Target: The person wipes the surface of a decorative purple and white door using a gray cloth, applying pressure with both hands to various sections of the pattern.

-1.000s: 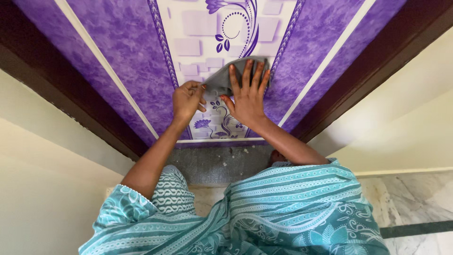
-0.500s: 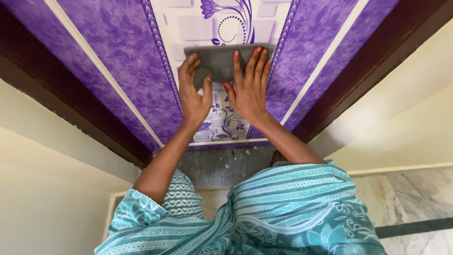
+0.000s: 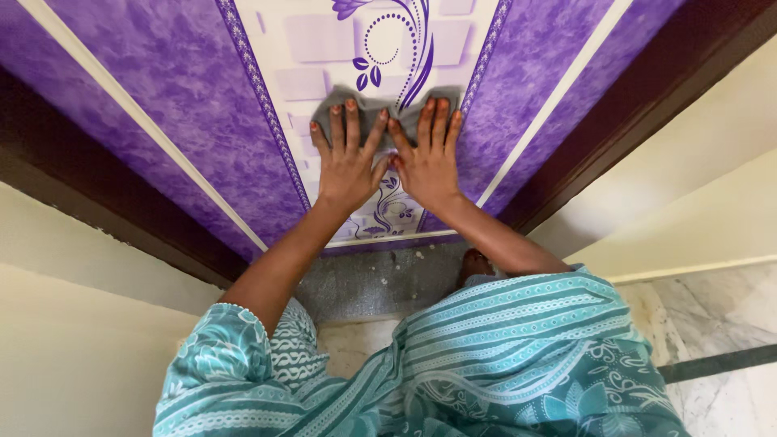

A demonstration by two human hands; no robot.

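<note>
Against the door [image 3: 202,121], low on its pale flowered centre panel, both hands now press a grey cloth [image 3: 380,109] flat, side by side with thumbs nearly touching. A second ago the left hand [image 3: 348,166] pinched the cloth's left corner while the right hand [image 3: 429,162] pinned it; since then the left has let go and laid its palm down, so the cloth looks spread out for wiping. Fingers [image 3: 354,121] of both hands are splayed and flat on the cloth, gripping nothing.

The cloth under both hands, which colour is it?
Plain grey cloth, seen in the head view.
</note>
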